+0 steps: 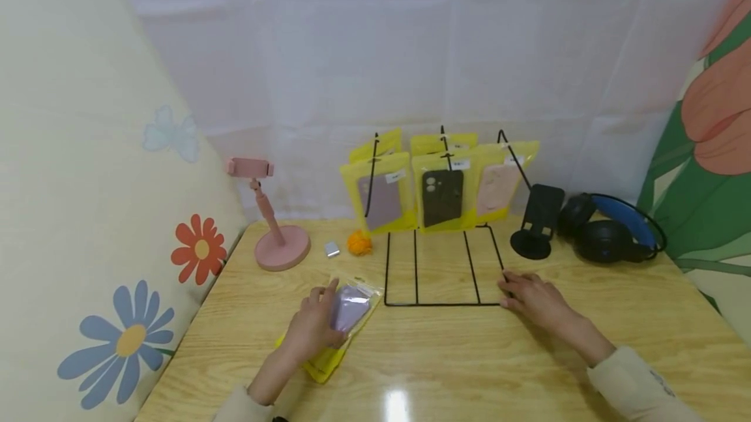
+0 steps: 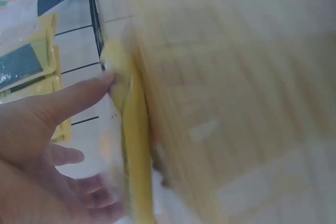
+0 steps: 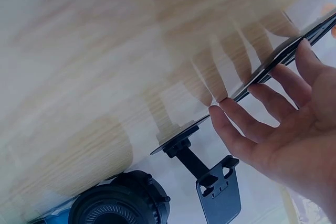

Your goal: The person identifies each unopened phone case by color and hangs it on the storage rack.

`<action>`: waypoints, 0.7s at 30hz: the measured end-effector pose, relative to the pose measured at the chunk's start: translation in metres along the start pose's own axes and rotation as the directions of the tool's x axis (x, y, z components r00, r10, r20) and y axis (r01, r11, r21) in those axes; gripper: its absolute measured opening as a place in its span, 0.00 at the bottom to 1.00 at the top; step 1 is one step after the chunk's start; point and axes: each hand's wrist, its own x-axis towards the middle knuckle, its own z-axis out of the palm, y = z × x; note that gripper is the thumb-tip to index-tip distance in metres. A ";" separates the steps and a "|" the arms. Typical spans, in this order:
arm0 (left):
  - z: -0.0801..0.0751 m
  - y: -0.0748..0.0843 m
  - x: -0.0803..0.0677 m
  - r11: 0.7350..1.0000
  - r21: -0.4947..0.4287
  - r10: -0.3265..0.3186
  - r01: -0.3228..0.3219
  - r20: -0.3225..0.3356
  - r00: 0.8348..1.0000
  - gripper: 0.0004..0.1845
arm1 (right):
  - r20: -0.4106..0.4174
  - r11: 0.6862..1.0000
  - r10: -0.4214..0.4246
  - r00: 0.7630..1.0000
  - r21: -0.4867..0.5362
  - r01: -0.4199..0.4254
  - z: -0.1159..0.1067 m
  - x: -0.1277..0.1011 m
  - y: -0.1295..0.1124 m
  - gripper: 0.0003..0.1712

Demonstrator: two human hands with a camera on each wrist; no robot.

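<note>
A purple phone case in a yellow-edged clear bag [image 1: 351, 308] lies on the table at the front left. My left hand [image 1: 313, 324] grips it across its width, thumb on one side and fingers on the other; the left wrist view shows the yellow bag edge-on [image 2: 137, 145] by the thumb, blurred. At the front right corner of a black wire display rack [image 1: 446, 304], my right hand [image 1: 536, 301] rests its fingertips along the base wire. In the right wrist view the right fingers [image 3: 239, 132] are only slightly bent and touch the wire and tabletop.
Bagged phone cases hang on the rack's hooks: purple [image 1: 381, 200], black [image 1: 442, 197] and pink [image 1: 495, 190] in front. A pink phone stand [image 1: 281, 247], a small silver item [image 1: 332, 249] and an orange ball [image 1: 359, 243] stand left. Right are a black phone stand [image 1: 542, 210] and headphones [image 1: 607, 239].
</note>
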 end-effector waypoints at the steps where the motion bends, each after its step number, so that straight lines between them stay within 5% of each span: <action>1: 0.001 -0.001 -0.001 1.000 -0.015 0.007 -0.007 -0.013 1.000 0.55 | 0.002 1.000 0.004 1.000 0.003 -0.004 0.000 0.000 0.000 0.25; 5: 0.002 -0.005 -0.001 0.997 -0.073 0.016 -0.018 -0.031 0.999 0.53 | 0.017 1.000 0.010 1.000 0.011 -0.010 0.002 -0.002 0.000 0.25; 9: -0.003 -0.009 0.000 0.979 -0.199 0.026 -0.035 -0.047 0.999 0.39 | 0.020 1.000 0.006 1.000 0.016 -0.006 0.004 -0.002 0.000 0.24; 16: -0.023 -0.013 0.004 0.889 -0.457 -0.006 -0.013 -0.038 0.999 0.26 | -0.005 1.000 -0.004 1.000 0.010 0.004 0.003 -0.001 0.001 0.24; 21: -0.037 -0.008 -0.002 0.849 -0.515 0.093 -0.121 -0.081 0.992 0.25 | -0.007 1.000 0.000 1.000 0.011 0.001 0.001 0.000 0.002 0.24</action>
